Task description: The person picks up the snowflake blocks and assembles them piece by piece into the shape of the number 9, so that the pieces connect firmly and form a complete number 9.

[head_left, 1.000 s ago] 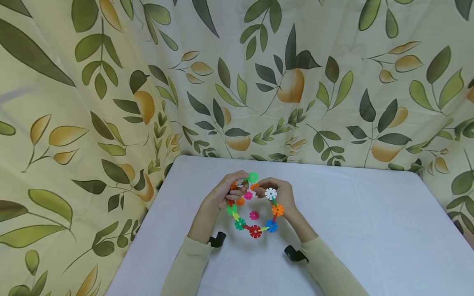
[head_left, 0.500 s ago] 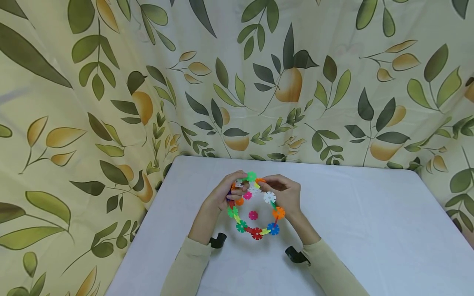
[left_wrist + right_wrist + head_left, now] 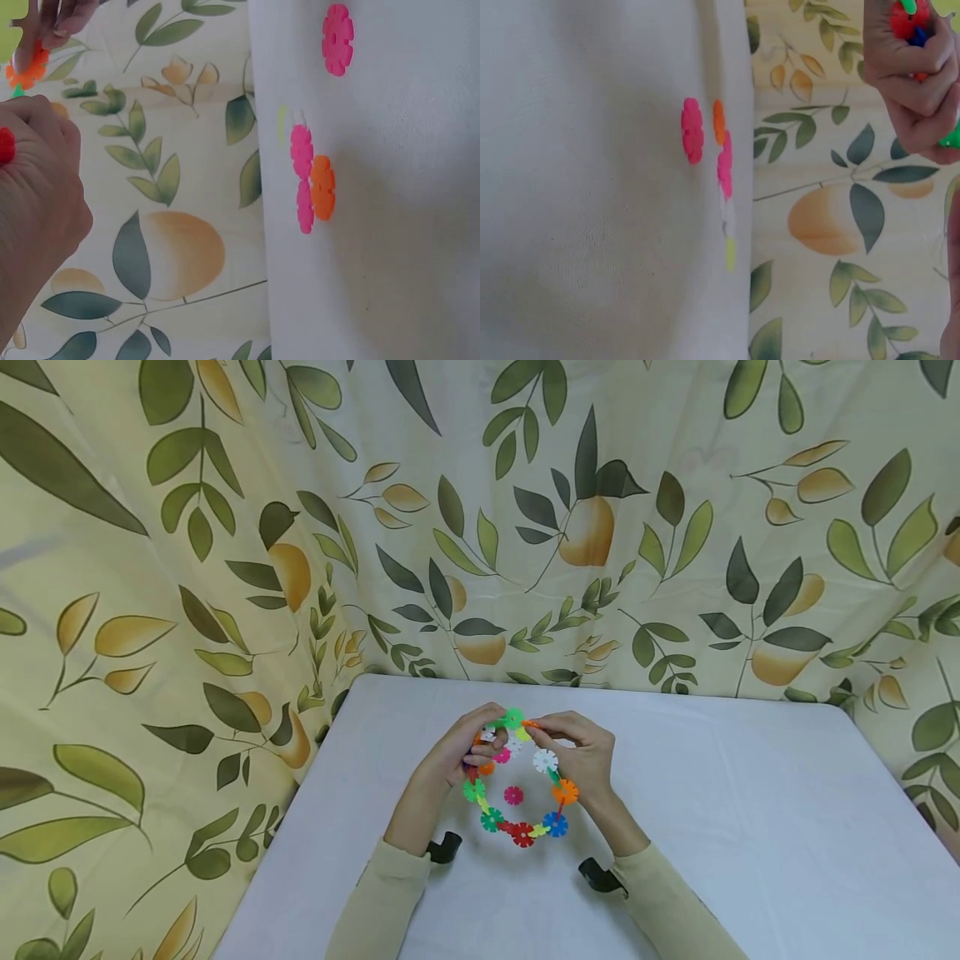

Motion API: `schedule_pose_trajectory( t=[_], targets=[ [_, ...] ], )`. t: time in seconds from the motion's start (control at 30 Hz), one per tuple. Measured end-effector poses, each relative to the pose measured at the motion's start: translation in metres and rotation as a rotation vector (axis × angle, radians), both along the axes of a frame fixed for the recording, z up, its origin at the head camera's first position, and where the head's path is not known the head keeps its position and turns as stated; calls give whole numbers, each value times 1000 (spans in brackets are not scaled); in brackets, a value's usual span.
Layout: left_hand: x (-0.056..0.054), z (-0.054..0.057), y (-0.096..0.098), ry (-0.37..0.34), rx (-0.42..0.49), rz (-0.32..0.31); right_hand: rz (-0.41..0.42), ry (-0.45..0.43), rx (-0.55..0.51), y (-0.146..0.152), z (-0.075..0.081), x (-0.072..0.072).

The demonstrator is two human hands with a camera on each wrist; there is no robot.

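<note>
A chain of colourful notched plastic flower discs (image 3: 522, 835) hangs in a loop between both hands, above the table. My left hand (image 3: 456, 750) grips the chain's left end, fingers curled round several discs, with a light green disc (image 3: 513, 718) sticking out at its fingertips. My right hand (image 3: 588, 758) pinches an orange disc (image 3: 28, 71) between thumb and fingers, edge-on right beside the green one. A white disc (image 3: 545, 761) of the chain hangs below the right thumb. In the right wrist view, red and blue discs (image 3: 910, 21) show in the left hand's grip.
Loose discs lie on the white table (image 3: 735, 827) behind the loop: a pink disc (image 3: 513, 796) nearer, and another pink disc (image 3: 301, 152), an orange disc (image 3: 323, 187), a white one and a yellow one farther back. A leaf-patterned curtain (image 3: 645, 527) hangs behind the table.
My right hand has moved right and slightly up, bringing the orange disc beside the light green one. The loose white and yellow discs have come into view. The left hand stays nearly still.
</note>
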State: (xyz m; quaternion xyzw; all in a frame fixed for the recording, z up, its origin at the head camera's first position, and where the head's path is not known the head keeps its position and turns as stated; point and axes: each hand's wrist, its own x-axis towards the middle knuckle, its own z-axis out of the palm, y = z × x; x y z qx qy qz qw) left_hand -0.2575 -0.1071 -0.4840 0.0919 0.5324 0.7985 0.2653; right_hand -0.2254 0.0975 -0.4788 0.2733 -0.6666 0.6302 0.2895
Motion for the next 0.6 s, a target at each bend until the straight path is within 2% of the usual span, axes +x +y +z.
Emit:
schedule_pose_trajectory(
  t=[0.1, 0.3, 0.43, 0.5, 0.6],
  targets=[
    [1, 0, 3, -7, -1, -6, -8, -1, 6, 1, 2, 1],
    [5, 1, 9, 1, 39, -28, -1, -76, 11, 8, -17, -11],
    [6, 2, 9, -1, 47, -23, 53, -145, 20, 13, -20, -15],
    [6, 4, 8, 0, 57, -22, 102, -202, 18, 15, -18, -15],
    [7, 7, 4, 0, 97, -23, 151, -347, 19, 20, -15, -15]
  ],
)
